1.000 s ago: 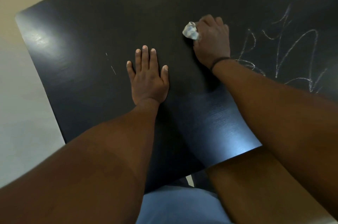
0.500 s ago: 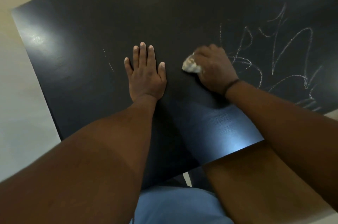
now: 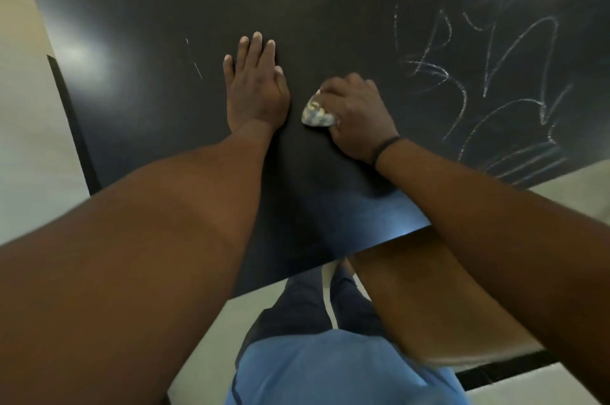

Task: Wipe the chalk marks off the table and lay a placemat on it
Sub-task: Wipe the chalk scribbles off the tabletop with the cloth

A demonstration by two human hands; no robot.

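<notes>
Black and faintly glossy, the table (image 3: 330, 1) fills most of the head view, its near edge running on a slant from lower left up to the right. Toward its left side two short, thin chalk strokes (image 3: 197, 69) lie end to end, their line running away from the person and leaning slightly left. Just right of them the left hand (image 3: 255, 87) lies flat, palm down, fingers straight and close together, pointing away from the person, with the thumb spread out to the left. It holds nothing.

Just beside it, apart from it by a narrow strip of bare tabletop, the right hand (image 3: 358, 114) presses down with its fingers curled around a crumpled whitish wad of tissue (image 3: 316, 114). The wad pokes out on the left of the fist, toward the other hand, and touches the tabletop. A dark band (image 3: 384, 147) circles that wrist.

Further right, the chalk scribbles (image 3: 488, 81) spread across the table as tall loops and spikes, their long strokes running mostly away from the person, with flatter smeared lines at the near edge.
</notes>
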